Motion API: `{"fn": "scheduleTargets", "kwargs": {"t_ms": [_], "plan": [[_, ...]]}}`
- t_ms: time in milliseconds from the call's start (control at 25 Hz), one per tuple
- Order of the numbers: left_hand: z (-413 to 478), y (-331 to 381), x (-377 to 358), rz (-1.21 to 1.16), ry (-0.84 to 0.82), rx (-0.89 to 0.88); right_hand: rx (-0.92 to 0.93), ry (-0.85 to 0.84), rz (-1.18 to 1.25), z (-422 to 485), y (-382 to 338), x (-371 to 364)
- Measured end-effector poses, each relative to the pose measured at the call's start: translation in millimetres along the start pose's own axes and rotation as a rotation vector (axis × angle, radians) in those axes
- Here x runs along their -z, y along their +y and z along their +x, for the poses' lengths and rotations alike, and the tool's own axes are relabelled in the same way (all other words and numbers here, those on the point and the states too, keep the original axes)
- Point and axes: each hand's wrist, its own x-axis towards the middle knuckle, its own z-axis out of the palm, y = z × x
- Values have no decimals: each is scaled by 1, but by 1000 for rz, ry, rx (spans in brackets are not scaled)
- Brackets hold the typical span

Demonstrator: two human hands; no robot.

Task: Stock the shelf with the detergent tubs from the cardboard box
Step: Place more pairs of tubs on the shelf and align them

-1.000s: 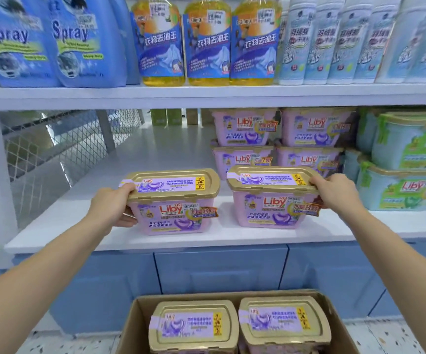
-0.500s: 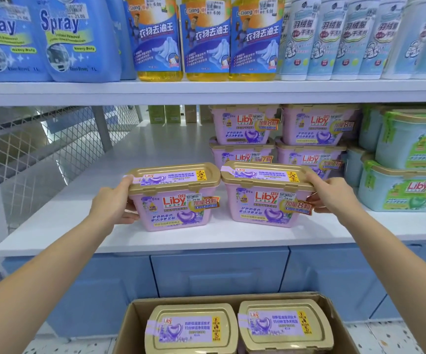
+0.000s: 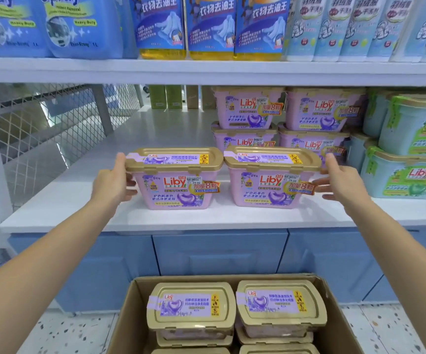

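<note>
Two pink Liby detergent tubs with gold lids stand side by side, lids touching, on the white shelf (image 3: 79, 200). My left hand (image 3: 109, 182) clasps the outer end of the left tub (image 3: 178, 190), thumb at the lid's corner. My right hand (image 3: 342, 182) does the same on the right tub (image 3: 270, 187), with its fingers spread on the wall. Below, the open cardboard box (image 3: 123, 328) holds several more tubs, two on top (image 3: 191, 306) (image 3: 280, 302).
Stacked pink tubs (image 3: 247, 108) stand behind the right tub, and green-labelled tubs (image 3: 411, 172) fill the shelf's right end. A mesh panel (image 3: 40, 129) closes the left side. The upper shelf (image 3: 206, 70) carries bottles. Blue cabinet doors (image 3: 219, 254) lie below.
Both tubs have slid deeper onto the shelf and closer together, until their lids touch. My fingers have loosened and spread on the outer ends.
</note>
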Motion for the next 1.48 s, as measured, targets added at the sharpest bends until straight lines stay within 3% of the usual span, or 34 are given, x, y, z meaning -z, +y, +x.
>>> {"fn": "scheduleTargets", "kwargs": {"t_ms": [120, 240, 600, 840, 1120, 1280, 1480], "plan": [[-36, -37, 10, 20, 116, -173, 109, 75, -40, -36, 48, 6], [-80, -91, 17, 68, 61, -247, 138, 35, -170, -77, 106, 5], [-126, -226, -2, 418, -250, -56, 4, -113, -451, -133, 205, -13], [-120, -246, -14, 602, -349, 67, -33, 2, -546, -129, 216, -31], [-119, -251, -29, 354, -344, 242, -175, -9, -579, -114, 229, -39], [-119, -256, -31, 269, -333, 255, -374, -43, -275, -119, 241, -46], [-120, -257, -30, 234, -307, 258, -419, -45, -249, -120, 235, -45]]}}
